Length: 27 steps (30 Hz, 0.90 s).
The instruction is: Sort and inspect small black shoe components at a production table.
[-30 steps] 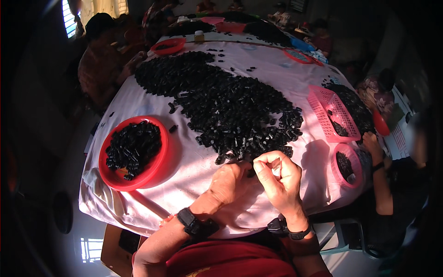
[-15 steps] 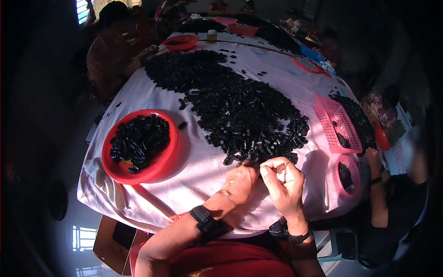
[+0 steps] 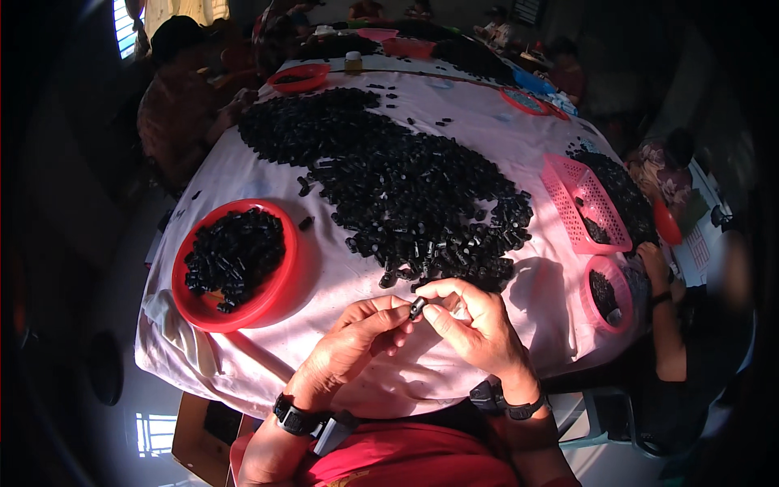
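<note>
Just in front of the near edge of the big black pile, my left hand (image 3: pixel 353 337) pinches a small black tube-shaped plastic piece (image 3: pixel 417 308) with a hole in its side, between thumb and fingers. My right hand (image 3: pixel 479 329) meets it from the other side, thumb and forefinger closed at the piece's right end. Something pale shows inside the curled right fingers, too small to make out. The heap of similar black pieces (image 3: pixel 414 187) spreads from beyond my hands toward the far left. To the left stands a red basin (image 3: pixel 290 272) holding many such pieces.
A pink-white cloth (image 3: pixel 535 325) covers the table. On the right stand a pink perforated basket (image 3: pixel 560 195) and a round pink basket (image 3: pixel 625 286). A crumpled pale cloth (image 3: pixel 182 333) lies by the basin. Co-workers sit along both sides; a co-worker's arm (image 3: pixel 667 325) is at right.
My left hand has drawn back from the pile's edge, turned, and now holds a black piece. My right hand has moved slightly left to meet it. The whole view has shifted a little.
</note>
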{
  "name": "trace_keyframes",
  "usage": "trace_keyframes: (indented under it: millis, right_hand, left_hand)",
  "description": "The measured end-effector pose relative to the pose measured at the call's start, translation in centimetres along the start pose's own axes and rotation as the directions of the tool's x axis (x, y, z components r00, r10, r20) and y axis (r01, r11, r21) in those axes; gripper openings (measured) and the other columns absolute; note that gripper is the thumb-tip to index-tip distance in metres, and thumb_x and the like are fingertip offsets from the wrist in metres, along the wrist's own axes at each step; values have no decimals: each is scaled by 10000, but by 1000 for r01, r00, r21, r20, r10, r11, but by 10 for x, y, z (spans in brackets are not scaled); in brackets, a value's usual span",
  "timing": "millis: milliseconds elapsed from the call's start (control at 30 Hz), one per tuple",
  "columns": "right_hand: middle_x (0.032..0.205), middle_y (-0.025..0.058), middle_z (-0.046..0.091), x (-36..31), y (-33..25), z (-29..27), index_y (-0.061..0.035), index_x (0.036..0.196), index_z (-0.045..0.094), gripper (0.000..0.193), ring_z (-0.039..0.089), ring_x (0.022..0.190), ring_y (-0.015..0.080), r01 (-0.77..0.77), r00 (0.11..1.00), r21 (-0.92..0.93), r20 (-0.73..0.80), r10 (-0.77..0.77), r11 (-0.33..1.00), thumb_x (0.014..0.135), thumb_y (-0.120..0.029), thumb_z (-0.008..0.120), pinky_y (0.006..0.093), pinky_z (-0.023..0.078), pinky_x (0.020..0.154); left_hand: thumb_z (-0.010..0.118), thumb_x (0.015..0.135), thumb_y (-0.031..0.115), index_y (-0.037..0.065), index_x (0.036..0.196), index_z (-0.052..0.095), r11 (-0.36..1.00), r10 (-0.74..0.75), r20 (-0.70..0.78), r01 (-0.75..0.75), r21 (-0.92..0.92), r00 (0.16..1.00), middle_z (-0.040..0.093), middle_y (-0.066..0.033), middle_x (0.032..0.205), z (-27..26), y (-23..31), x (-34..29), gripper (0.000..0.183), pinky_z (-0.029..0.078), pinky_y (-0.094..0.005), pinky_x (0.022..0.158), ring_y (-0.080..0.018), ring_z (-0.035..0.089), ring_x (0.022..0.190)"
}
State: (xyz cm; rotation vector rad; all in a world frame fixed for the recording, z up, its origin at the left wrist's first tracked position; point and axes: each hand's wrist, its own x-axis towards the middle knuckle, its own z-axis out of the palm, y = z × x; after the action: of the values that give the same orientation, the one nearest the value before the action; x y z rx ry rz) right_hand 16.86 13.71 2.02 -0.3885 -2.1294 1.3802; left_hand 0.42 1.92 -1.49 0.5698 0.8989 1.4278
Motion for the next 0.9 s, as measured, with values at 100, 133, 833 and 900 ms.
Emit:
trace_keyframes:
  millis: [100, 133, 833, 900]
  right_hand:
    - [852, 72, 698, -1, -3, -3, 26, 1110, 599, 198, 663, 812, 92, 2, 999, 51, 48, -5, 999, 942, -78, 601, 245, 529, 686]
    - [852, 72, 698, -2, -2, -3, 26, 1110, 599, 198, 663, 812, 92, 3, 999, 49, 48, -5, 999, 942, -78, 601, 245, 529, 686]
    - [732, 76, 689, -4, -4, 13, -6, 878, 563, 379, 655, 636, 94, 167, 978, -274, -77, -194, 947, 768, -247, 834, 232, 497, 540]
    - [706, 78, 692, 0, -7, 16, -28, 819, 580, 408, 680, 626, 140, 266, 956, -398, -8, -293, 878, 727, -315, 855, 261, 512, 552]
  left_hand:
    - [614, 948, 270, 33, 1030, 655, 997, -56, 32, 57, -46, 998, 615, 11, 888, 2, 2, -6, 254, 465, -219, 705, -70, 539, 749]
    - [614, 948, 270, 33, 1030, 655, 997, -54, 33, 56, -46, 998, 615, 11, 888, 2, 1, -5, 254, 465, -219, 705, -70, 539, 749]
    - [627, 930, 146, 2, 1175, 613, 970, 8, 71, 10, -243, 997, 657, -75, 968, 4, 7, -15, 284, 495, -273, 808, -145, 620, 871]
    - [628, 927, 141, 2, 1171, 613, 957, 7, 71, 14, -289, 997, 656, -85, 972, 3, 5, -17, 281, 500, -277, 802, -147, 624, 886]
